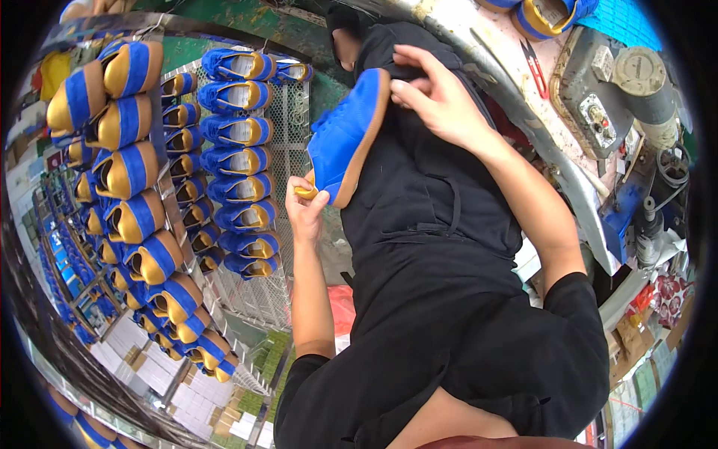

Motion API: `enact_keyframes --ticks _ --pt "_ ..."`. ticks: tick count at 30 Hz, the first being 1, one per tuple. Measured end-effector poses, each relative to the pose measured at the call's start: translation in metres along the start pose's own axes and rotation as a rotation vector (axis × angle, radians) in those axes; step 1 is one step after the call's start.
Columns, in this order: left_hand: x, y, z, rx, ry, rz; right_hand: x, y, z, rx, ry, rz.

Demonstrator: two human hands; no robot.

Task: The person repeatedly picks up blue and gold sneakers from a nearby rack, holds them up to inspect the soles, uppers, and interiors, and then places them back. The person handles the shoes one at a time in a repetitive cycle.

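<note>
A blue shoe with a tan sole is tilted on its side above my lap, its sole turned to the right. My left hand pinches it at the heel end, where yellow lining shows between thumb and fingers. Close to the sole's upper end, my right hand has its fingers spread, and a fingertip is at or near the sole's edge. I cannot tell whether it touches. Nothing shows gripped in the right hand.
Left of me stand racks with several rows of blue and gold shoes, on a metal mesh frame. On the right, a worn workbench carries red-handled scissors, a metal machine and more shoes. A red plastic bag lies beside my left arm.
</note>
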State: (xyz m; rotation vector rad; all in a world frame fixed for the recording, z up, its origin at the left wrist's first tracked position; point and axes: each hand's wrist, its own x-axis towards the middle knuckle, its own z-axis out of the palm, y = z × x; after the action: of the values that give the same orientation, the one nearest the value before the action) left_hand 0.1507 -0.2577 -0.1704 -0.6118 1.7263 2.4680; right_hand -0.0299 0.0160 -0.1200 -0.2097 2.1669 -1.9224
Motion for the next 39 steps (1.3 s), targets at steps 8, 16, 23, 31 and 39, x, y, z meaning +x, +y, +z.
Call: enact_keyframes --ticks 8,16,23,31,39 --pt "0.064 -0.076 -0.025 0.003 0.288 -0.237 0.028 0.016 0.003 -0.155 0.127 -0.102" --pt "0.23 -0.197 -0.102 0.306 0.497 -0.261 0.043 0.024 0.007 -0.189 0.19 -0.228" --pt "0.321 -0.229 -0.13 0.871 0.816 -0.234 0.065 0.025 0.009 -0.242 0.083 -0.337" --pt "0.385 -0.253 -0.158 1.057 0.84 -0.232 0.08 0.03 0.014 -0.295 0.034 -0.397" --pt "0.427 -0.304 -0.248 1.417 0.609 -0.287 0.08 0.025 0.007 -0.306 -0.044 -0.425"
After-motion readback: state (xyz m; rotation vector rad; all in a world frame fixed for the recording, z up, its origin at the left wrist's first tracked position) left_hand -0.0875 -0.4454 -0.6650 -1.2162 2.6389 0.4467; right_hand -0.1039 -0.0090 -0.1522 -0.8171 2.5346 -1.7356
